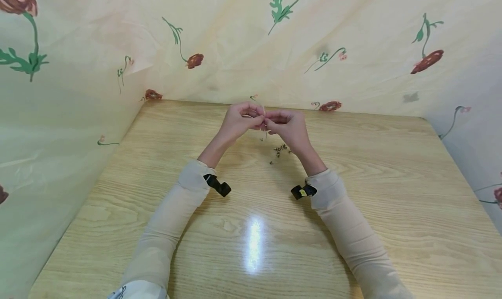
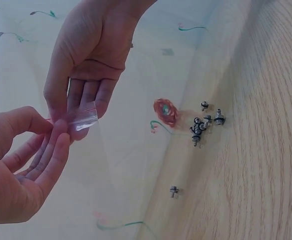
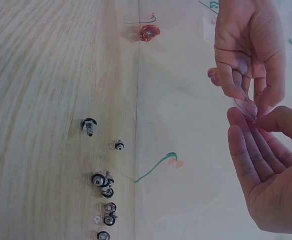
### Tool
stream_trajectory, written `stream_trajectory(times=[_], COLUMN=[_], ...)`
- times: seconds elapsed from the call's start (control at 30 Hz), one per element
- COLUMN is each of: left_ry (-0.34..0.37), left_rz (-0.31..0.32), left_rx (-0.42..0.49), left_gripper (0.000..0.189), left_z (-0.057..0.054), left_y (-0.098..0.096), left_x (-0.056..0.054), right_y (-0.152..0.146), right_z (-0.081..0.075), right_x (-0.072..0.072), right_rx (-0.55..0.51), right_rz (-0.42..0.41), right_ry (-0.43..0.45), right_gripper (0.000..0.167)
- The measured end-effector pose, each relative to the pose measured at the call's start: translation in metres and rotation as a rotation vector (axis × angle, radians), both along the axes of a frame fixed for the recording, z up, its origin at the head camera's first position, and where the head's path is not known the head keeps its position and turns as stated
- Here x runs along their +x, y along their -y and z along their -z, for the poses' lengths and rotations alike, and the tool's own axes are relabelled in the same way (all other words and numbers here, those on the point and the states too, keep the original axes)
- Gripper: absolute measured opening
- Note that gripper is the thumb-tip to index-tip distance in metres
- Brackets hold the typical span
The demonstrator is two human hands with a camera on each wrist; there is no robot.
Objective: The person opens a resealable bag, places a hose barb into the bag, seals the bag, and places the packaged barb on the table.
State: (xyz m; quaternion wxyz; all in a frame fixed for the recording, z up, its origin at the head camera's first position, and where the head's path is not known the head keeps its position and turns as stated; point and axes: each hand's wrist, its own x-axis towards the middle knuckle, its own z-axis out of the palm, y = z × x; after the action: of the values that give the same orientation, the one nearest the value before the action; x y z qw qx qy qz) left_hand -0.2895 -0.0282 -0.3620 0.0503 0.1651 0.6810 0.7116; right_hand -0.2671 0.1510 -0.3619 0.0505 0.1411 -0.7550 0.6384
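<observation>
A small clear plastic bag (image 2: 85,119) is held between both hands above the far part of the table. My left hand (image 1: 240,121) pinches one side of it with thumb and fingertips. From the other side my right hand (image 1: 289,125) pinches it too, the fingertips of both hands nearly meeting. The right wrist view shows the bag (image 3: 245,107) partly hidden by fingers. Below and nearer to me, several small metal screws (image 1: 279,151) with dark washers lie loosely clustered on the wood. One screw (image 2: 173,191) sits apart from the cluster.
The wood-grain table (image 1: 251,194) ends at the back against a cream flowered sheet (image 1: 235,42), which also hangs along the left side. Black straps (image 1: 217,185) are on both sleeved wrists. A bright light reflection lies on the tabletop between the forearms.
</observation>
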Motion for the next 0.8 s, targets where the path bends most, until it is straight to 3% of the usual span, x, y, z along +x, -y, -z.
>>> stream_trajectory(times=[0.37,0.8], left_ry=[0.004,0.078], left_rz=[-0.032,0.002], left_rx=[-0.098,-0.089], left_gripper=[0.013,0.007], left_z=[-0.0005,-0.0033], left_y=[0.0017,0.0046], left_x=[0.0000,-0.0014], right_y=[0.0000,-0.0009], right_z=[0.0013,-0.0005], right_x=[-0.0007,-0.0004], right_rx=[0.014,-0.067], right_rz=[-0.004,-0.067], right_ry=[0.032,0.118], right_gripper=[0.022,0.022])
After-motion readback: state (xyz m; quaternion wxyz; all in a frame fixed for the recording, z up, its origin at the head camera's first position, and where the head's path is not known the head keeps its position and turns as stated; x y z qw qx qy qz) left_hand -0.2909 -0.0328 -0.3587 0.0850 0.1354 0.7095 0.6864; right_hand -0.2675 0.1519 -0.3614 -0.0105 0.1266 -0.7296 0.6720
